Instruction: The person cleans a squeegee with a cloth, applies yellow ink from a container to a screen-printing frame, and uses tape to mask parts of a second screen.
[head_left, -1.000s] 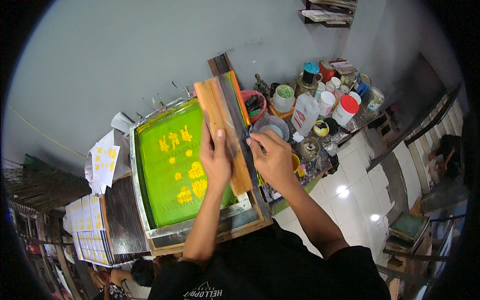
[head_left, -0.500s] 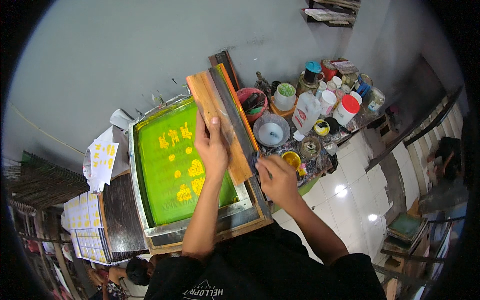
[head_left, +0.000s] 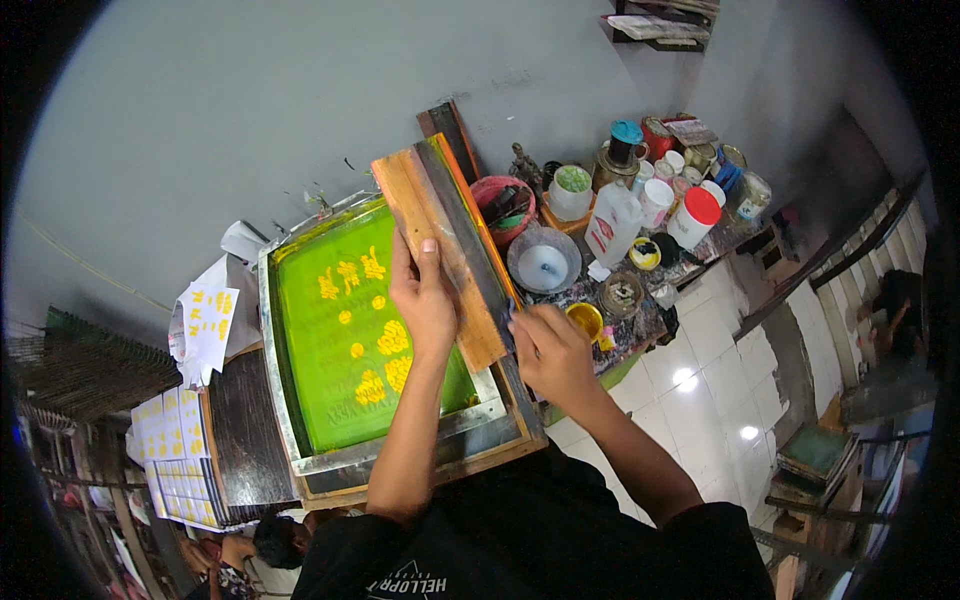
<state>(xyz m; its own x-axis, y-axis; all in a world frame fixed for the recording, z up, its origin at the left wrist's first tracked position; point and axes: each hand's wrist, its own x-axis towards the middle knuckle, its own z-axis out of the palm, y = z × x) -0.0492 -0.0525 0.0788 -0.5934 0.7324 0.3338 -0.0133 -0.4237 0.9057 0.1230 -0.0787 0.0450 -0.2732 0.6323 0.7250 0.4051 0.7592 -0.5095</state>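
My left hand (head_left: 424,300) grips a long wooden squeegee (head_left: 432,240), thumb lying on its face. The squeegee is tilted, with a dark blade strip and an orange-yellow edge along its right side. At the blade's lower end my right hand (head_left: 550,350) is closed, fingertips pinched on something small and dark, mostly hidden. Under the squeegee lies a printing screen (head_left: 325,400) with bright green mesh and yellow characters and round marks, set in a metal frame. My left forearm crosses the screen's lower right corner.
Right of the screen, a stained table carries a bowl of pale liquid (head_left: 544,262), a yellow ink pot (head_left: 585,320), a clear plastic bottle (head_left: 612,222) and a red-lidded tub (head_left: 693,217). Printed sheets (head_left: 172,450) lie at left, near a drying rack (head_left: 95,360). Another person (head_left: 275,545) is at lower left.
My right hand has moved slightly left and up along the blade edge. My left hand still holds the squeegee, which has barely shifted.
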